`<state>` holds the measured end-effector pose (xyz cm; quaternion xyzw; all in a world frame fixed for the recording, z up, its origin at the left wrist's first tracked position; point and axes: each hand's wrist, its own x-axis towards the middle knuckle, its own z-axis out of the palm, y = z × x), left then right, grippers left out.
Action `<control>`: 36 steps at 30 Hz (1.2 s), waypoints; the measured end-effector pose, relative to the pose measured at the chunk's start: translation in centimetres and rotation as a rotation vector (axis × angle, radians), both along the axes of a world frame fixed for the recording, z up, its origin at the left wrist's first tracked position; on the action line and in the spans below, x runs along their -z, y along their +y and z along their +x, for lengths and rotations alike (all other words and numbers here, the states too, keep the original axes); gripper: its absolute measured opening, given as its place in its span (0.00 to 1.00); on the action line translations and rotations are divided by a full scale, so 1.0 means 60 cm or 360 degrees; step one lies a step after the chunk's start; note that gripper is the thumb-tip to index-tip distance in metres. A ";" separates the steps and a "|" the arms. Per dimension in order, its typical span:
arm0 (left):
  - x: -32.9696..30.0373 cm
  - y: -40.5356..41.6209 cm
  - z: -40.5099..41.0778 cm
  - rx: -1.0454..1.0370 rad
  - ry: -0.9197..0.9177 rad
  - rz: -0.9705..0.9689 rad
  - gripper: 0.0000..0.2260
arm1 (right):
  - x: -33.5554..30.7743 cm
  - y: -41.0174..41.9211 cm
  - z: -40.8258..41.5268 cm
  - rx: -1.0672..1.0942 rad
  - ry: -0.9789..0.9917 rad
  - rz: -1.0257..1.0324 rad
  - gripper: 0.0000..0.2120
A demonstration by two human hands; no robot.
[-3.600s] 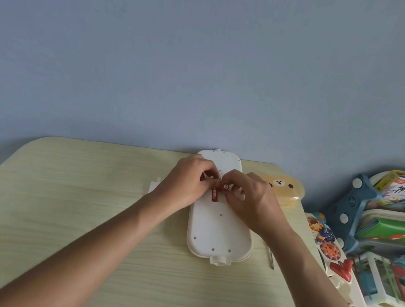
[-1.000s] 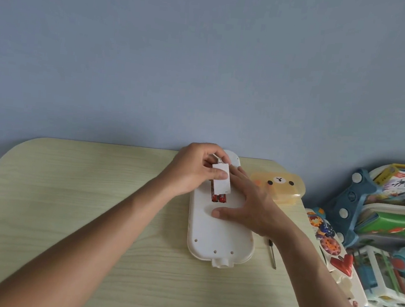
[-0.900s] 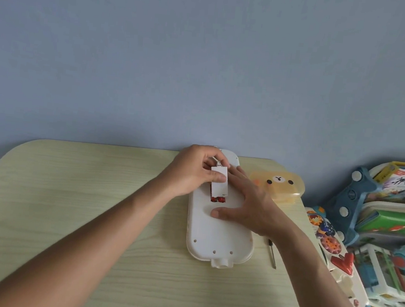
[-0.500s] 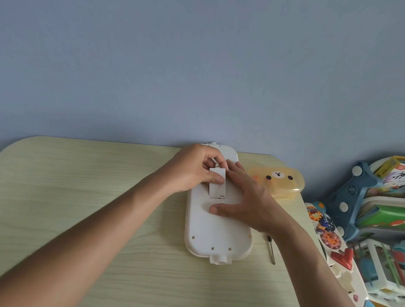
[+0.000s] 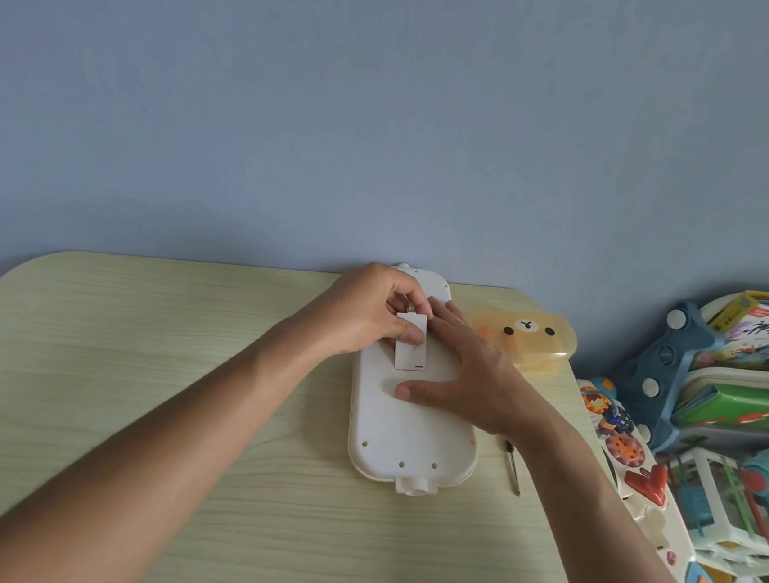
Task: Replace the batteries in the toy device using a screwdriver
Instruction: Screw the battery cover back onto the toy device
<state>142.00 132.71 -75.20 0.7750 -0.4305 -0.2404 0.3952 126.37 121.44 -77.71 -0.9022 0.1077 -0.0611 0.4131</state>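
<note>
Cover [image 5: 411, 349] pinched by our left hand [image 5: 366, 315], thumb on top, lying on the toy [image 5: 411, 430] back just ahead of our right hand [image 5: 467, 384], which lies flat and unclenched, bracing the toy. Risk: cover sits skewed, tab misses, it pops up. Screwdriver [image 5: 512, 467] lies beside the right wrist, untouched; screw not visible.

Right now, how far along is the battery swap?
No batteries show. The left hand presses the battery cover onto the white toy while the right hand steadies it. Left: screwing it shut with the screwdriver lying beside the toy.
</note>
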 end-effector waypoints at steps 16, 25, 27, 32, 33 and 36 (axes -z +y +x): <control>0.026 0.025 -0.023 -0.0013 -0.0620 -0.0128 0.18 | -0.009 0.013 -0.006 0.0186 0.0159 0.0058 0.50; 0.049 0.044 -0.033 -0.0109 -0.0766 -0.0162 0.21 | -0.015 0.017 -0.009 0.0273 0.0198 0.0120 0.55; 0.053 0.047 -0.034 -0.0107 -0.0770 -0.0149 0.21 | -0.014 0.016 -0.010 0.0283 0.0198 0.0119 0.55; 0.056 0.051 -0.037 -0.0119 -0.0789 -0.0115 0.24 | -0.012 0.015 -0.009 0.0294 0.0207 0.0114 0.55; 0.054 0.051 -0.038 -0.0122 -0.0797 -0.0095 0.22 | -0.012 0.016 -0.009 0.0291 0.0208 0.0115 0.55; 0.048 0.050 -0.038 -0.0075 -0.0856 -0.0029 0.19 | -0.014 0.016 -0.010 0.0302 0.0216 0.0118 0.54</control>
